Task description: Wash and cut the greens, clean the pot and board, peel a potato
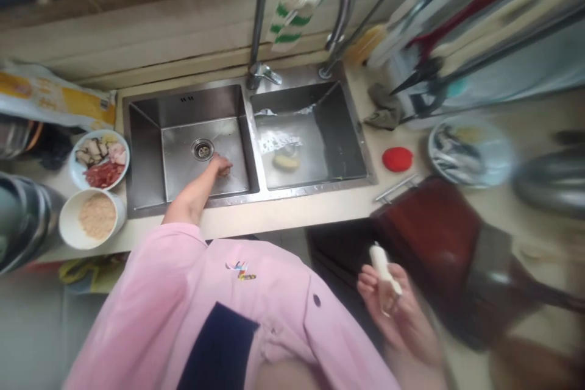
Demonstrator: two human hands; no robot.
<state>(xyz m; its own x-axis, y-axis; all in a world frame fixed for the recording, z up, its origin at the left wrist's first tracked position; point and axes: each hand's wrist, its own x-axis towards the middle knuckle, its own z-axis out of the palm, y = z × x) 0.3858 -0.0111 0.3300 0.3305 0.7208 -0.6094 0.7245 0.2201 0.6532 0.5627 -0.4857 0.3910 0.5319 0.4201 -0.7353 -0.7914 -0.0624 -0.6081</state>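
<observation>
My left hand (222, 165) reaches down into the left sink basin (183, 180), beside the drain (202, 149). Its fingers are curled closed, and whatever they hold, if anything, is hidden. My right hand (400, 308) is palm up off the counter's front edge, with its fingers around a white-handled peeler (381, 265). The peeler's metal end points back toward my wrist and is blurred. In the right basin (340, 161), a pale yellow peeled potato (286, 161) lies in water.
Left of the sink stand a plate of cut meat (104, 173) and a white bowl (68, 225) of pale grains. To the right are a red scrubber (397, 159), a plate of fish (496, 161) and a dark red board (434, 231). A faucet (265, 75) rises behind the basins.
</observation>
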